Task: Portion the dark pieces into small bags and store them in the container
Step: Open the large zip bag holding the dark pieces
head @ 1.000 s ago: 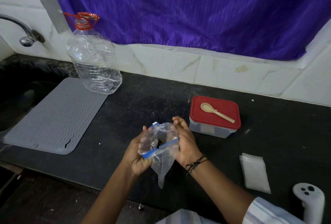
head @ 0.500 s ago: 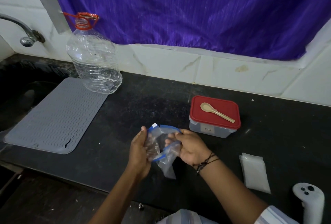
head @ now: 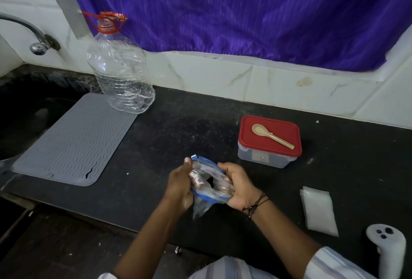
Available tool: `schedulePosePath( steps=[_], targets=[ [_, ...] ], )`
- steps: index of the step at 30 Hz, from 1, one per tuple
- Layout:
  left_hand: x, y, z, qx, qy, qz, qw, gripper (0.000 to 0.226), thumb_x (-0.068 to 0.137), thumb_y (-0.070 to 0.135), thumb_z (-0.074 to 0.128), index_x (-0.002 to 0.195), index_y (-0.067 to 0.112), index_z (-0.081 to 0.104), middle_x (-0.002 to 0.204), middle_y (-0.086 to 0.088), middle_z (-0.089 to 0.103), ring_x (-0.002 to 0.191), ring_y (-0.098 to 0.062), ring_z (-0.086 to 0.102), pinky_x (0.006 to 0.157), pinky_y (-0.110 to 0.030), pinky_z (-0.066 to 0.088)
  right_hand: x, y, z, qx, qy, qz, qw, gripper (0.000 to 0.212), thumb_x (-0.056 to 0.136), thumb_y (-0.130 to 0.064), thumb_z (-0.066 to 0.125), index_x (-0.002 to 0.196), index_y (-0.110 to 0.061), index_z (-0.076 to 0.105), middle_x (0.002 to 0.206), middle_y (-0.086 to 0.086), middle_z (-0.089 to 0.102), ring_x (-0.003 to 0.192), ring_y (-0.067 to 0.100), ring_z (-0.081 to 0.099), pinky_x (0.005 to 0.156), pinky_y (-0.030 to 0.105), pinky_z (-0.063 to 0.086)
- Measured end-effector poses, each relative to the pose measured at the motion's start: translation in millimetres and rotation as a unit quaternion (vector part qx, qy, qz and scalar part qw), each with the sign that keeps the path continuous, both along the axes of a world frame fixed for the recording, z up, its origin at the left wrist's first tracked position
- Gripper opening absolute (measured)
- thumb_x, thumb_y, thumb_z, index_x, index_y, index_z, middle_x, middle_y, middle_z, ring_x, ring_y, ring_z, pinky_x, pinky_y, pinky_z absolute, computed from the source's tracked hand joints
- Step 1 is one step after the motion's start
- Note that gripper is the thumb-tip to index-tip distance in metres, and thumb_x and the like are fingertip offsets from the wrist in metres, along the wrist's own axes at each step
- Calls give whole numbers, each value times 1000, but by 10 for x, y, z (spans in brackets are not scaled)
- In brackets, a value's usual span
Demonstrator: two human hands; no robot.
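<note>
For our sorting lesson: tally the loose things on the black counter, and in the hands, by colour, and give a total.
Grey: 1, mat
Clear: 3, bottle, zip bag, bag stack
Red-lidded: 1, box
Beige: 1, spoon
White: 1, controller
Total: 7

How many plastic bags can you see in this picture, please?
2, perhaps more. One blue-zip bag is held between the left hand and the right hand; one flat clear bag lies on the counter at right, possibly a stack.
</note>
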State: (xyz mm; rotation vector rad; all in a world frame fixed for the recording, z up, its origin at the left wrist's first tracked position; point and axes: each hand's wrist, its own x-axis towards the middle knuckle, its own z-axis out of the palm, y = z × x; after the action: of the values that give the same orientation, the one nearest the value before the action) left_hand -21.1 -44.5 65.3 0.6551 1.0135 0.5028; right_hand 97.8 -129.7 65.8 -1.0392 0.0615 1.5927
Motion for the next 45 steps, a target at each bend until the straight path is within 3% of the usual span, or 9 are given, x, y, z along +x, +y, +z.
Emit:
schedulePosePath(
  steps=[5,9,14,21,23,27,31,36,45],
  targets=[
    [-97,36,-123,-224,-103,-55,967,57,101,46,48,117,-7,63,104,-27,70,90,-38,71,98,-53,47,-6,-112,-166,70,-460,107,879,28,82,-30,73,105,-25,58,103,1,66,93,12,64,81,30,53],
    [-215,72,-200,-171,-159,-150,961,43,95,32,59,107,-8,70,111,-28,67,102,-38,65,111,-54,37,-176,-59,-281,-10,-642,44,765,12,95,-20,55,84,-22,60,79,-9,61,73,5,58,68,24,48],
    [-181,25,-112,141,102,-246,954,40,83,12,79,115,6,56,106,-14,68,92,-23,69,78,-37,57,-299,-17,-357,-70,-368,-111,921,27,102,-23,46,88,-8,64,78,9,66,71,17,62,63,34,54],
    [-145,-20,-346,646,412,-222,603,24,84,32,75,100,17,65,100,-10,55,88,-33,54,65,-38,47,-250,32,-344,-81,-317,-131,936,22,96,-13,46,86,-1,63,78,12,64,74,23,58,70,37,48],
    [-132,-40,-219,662,457,-190,563,14,84,24,74,90,12,70,94,-13,59,83,-35,57,59,-39,48,-259,43,-297,-77,-384,-104,914,24,95,-14,45,80,-2,59,74,9,57,69,19,52,65,33,44],
    [-159,38,-199,552,404,-167,711,24,98,20,55,76,12,62,74,-3,64,67,-22,63,59,-35,47,-210,-32,-221,-65,-546,-21,835,20,94,-32,46,79,-20,52,73,-3,53,65,9,49,62,33,42],
    [-111,47,-130,162,180,-73,967,21,97,6,52,81,3,65,75,-14,70,65,-22,68,62,-37,59,-158,-124,-276,-56,-679,104,725,32,86,-56,53,104,-31,46,101,-7,56,90,10,57,73,32,51],
    [-37,-12,-34,-69,83,-53,993,22,93,3,45,80,0,62,64,-10,57,56,-21,55,52,-30,48,-233,-81,-339,-85,-744,74,659,24,99,-37,44,85,-22,56,86,-6,56,78,10,55,70,36,51],
    [-69,13,-86,57,73,-131,987,15,82,18,61,84,4,68,83,-20,64,70,-30,61,64,-35,52,-158,-14,-255,-10,-458,-86,885,14,99,-18,51,96,-10,62,75,2,61,63,7,55,59,24,49]
  ],
)
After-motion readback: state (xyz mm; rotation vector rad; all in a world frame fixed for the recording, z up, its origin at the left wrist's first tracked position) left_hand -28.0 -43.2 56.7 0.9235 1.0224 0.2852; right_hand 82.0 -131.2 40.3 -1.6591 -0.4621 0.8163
